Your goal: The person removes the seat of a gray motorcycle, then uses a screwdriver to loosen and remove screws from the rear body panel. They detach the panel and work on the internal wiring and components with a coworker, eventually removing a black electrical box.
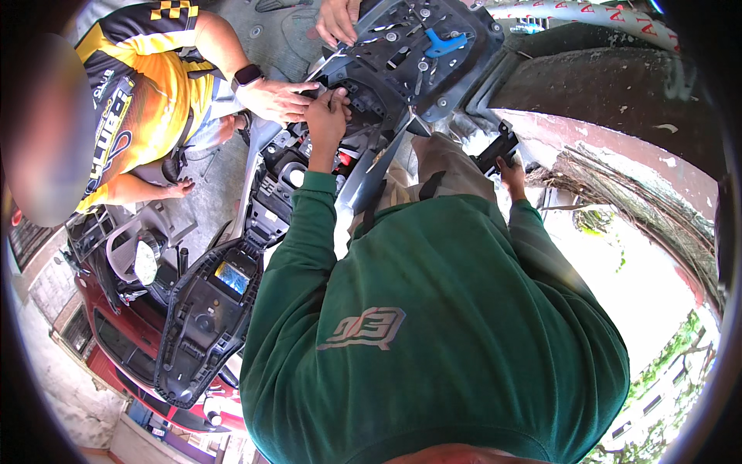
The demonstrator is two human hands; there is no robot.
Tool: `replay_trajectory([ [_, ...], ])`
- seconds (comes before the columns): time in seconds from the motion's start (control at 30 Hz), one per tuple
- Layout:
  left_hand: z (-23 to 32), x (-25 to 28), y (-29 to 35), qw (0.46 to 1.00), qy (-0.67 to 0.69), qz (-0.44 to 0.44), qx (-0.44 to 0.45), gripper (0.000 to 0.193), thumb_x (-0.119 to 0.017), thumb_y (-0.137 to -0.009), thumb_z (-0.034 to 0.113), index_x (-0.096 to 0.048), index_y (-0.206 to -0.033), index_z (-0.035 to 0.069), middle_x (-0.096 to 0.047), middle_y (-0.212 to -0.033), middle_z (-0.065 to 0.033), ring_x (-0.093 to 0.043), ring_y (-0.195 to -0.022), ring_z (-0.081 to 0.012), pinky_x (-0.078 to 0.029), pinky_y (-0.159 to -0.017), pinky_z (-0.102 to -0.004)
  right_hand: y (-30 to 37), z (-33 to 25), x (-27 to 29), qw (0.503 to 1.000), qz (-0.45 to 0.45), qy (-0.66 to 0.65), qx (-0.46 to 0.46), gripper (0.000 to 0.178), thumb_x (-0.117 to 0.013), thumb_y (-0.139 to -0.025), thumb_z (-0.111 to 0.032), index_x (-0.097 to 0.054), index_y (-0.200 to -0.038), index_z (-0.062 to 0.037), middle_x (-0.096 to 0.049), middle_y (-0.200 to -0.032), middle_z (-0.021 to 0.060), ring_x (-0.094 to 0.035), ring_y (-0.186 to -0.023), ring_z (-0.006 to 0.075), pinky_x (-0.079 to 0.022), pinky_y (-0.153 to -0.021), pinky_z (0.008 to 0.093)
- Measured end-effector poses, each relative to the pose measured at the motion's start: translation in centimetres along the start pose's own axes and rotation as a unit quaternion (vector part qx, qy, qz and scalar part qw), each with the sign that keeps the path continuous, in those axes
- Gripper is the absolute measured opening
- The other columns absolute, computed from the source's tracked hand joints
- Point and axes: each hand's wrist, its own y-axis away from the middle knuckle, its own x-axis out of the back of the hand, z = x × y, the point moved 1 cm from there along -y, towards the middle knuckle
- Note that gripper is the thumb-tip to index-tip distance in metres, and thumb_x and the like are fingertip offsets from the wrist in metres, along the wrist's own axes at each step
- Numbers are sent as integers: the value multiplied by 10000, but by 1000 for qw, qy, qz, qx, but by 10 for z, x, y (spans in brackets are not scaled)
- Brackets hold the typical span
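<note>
My left hand (328,116) reaches into the rear body of a scooter, just behind its open seat bay. Its fingers are pinched together by a dark plastic recess (367,100); whatever they hold, if anything, is hidden. Down by my right side, my right hand (511,175) grips a black plastic part (495,148), long and bracket-like. Right beside my left hand is a co-worker's hand (274,99) with a dark watch. Another person's hand (338,22) rests at the top, at the edge of the black rear rack (402,58), next to a thin shafted tool (328,60).
A blue T-shaped handle (445,44) lies on the rack. The scooter's seat (205,325) is tipped up, underside showing. A co-worker in a yellow and black shirt (147,100) sits at left, by a grey plastic chair (143,232). A low wall (618,143) runs along the right.
</note>
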Motion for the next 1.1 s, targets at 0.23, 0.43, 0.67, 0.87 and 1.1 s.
replay_trajectory([
  [0.23,-14,-4,0,996,17,64,-53,266,-683,-990,146,-716,-1185,-32,-736,-829,-89,-686,-660,-132,-568,-621,-277,0,0,6,998,-16,46,-36,640,-743,-863,-543,-728,-1151,28,-750,-1077,220,-715,-1036,329,-519,-921,403],
  [0.43,-5,-8,4,994,54,73,-58,225,-741,-949,132,-709,-1095,-35,-722,-803,-82,-673,-652,-124,-558,-615,-269,-3,1,8,999,-14,37,-29,679,-734,-853,-588,-739,-1131,31,-742,-1070,248,-713,-1041,358,-519,-921,420],
  [0.67,-2,-14,-11,995,-37,57,-71,206,-798,-886,133,-726,-953,-48,-745,-841,-109,-686,-643,-156,-515,-583,-302,-6,-4,8,997,-12,70,-9,698,-716,-850,-621,-744,-1139,15,-738,-1085,254,-708,-1056,373,-514,-933,426],
  [0.87,-9,-19,-12,967,-116,121,-193,183,-808,-859,128,-732,-934,-21,-747,-842,-145,-705,-692,-235,-528,-653,-330,-7,1,6,999,-18,48,-13,669,-708,-857,-611,-750,-1148,-10,-745,-1094,227,-708,-1056,360,-514,-931,423],
  [1.1,-5,-22,-7,982,-64,107,-139,174,-773,-864,122,-706,-967,-1,-728,-911,-160,-694,-810,-346,-539,-752,-399,-5,7,10,999,-28,40,-15,628,-708,-864,-578,-753,-1148,-20,-746,-1101,215,-708,-1051,347,-515,-933,410],
])
